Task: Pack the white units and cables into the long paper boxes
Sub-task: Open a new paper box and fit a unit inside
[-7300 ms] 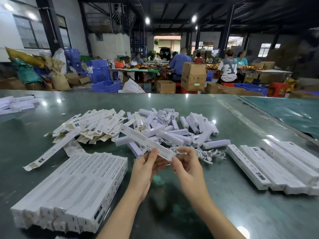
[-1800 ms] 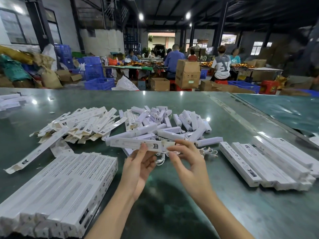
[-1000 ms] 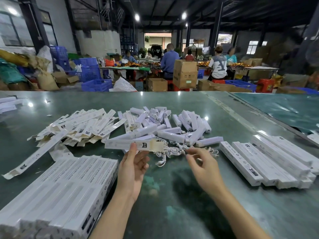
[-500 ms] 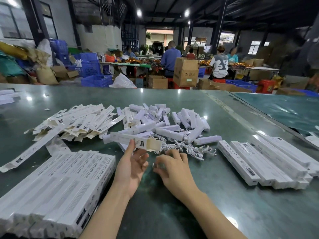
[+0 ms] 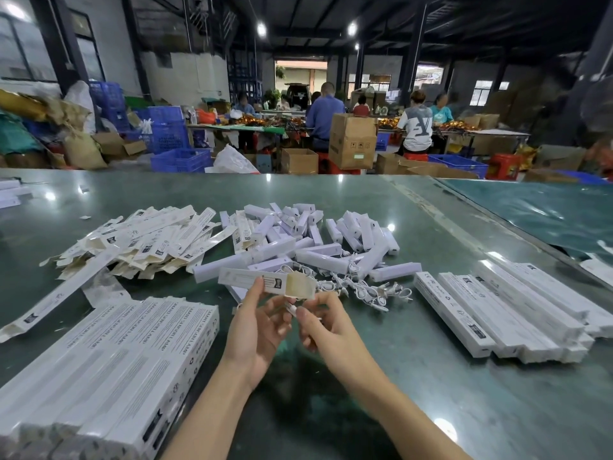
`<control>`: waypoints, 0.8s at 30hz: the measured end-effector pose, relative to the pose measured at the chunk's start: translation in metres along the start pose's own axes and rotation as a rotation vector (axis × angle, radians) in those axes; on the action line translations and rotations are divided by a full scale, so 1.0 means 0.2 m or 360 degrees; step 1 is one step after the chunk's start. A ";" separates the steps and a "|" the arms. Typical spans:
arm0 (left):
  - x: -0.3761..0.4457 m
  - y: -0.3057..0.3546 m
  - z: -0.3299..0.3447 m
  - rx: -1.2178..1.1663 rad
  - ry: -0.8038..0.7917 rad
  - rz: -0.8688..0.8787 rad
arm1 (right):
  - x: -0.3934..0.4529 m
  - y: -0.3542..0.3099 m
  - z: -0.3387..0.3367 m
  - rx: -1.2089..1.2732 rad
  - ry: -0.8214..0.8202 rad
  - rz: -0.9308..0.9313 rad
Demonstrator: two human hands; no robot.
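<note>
Partly hidden by fingers, a cable [image 5: 292, 308] sits in the right grip [image 5: 326, 327]; left grip [image 5: 260, 322] pinches an open-ended box [image 5: 265, 282].

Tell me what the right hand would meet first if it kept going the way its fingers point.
Probably the open flap end of the long paper box held by the left hand. The right hand, pinching a small white cable, points there; depth unclear.

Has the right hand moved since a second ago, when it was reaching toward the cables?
Yes. The right hand has pulled back from the cable pile toward the left hand, pinching a cable below the held box.
</note>
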State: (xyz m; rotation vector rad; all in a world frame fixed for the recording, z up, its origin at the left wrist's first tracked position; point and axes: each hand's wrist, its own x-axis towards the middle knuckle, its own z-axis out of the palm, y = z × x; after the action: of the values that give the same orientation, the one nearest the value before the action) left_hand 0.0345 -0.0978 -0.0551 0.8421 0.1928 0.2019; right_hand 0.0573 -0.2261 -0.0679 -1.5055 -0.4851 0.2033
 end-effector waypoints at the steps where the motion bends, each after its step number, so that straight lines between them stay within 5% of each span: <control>1: 0.00 0.01 0.00 -0.0049 0.0018 0.0006 | 0.00 0.00 0.00 0.0056 -0.0038 0.0020; 8: 0.01 0.04 -0.01 -0.0307 0.0129 -0.0009 | 0.02 -0.01 -0.05 0.0101 0.0057 -0.0098; 24: -0.01 0.01 0.02 -0.0178 -0.0011 -0.0026 | 0.04 -0.03 -0.09 0.0083 0.0463 -0.0362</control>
State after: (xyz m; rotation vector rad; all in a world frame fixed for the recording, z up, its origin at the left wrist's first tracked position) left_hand 0.0338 -0.0993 -0.0507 0.7298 0.1804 0.1926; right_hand 0.0706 -0.2400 -0.0609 -1.3883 -0.4090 -0.1778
